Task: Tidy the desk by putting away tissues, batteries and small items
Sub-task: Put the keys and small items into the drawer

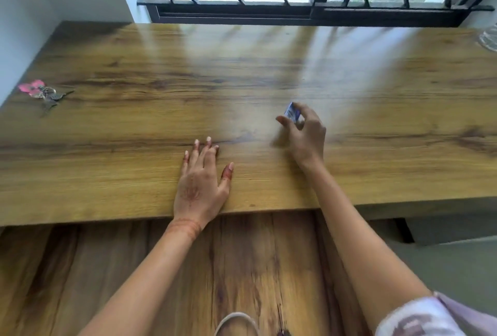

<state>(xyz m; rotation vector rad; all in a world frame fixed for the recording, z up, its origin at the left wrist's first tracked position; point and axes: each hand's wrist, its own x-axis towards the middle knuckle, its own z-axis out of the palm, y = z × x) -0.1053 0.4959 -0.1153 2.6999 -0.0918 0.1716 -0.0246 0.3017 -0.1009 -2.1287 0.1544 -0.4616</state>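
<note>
Two hands over worktop [269,72]: left hand [201,182] flat, fingers spread, bracing near edge; right hand [306,131] pinching small blue packet [291,112], lifted for removal. Keys [44,96] at 9 o'clock, untouched.

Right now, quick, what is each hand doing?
Left hand: open, flat on the desk, holding nothing.
Right hand: closed on a small blue packet.
</note>
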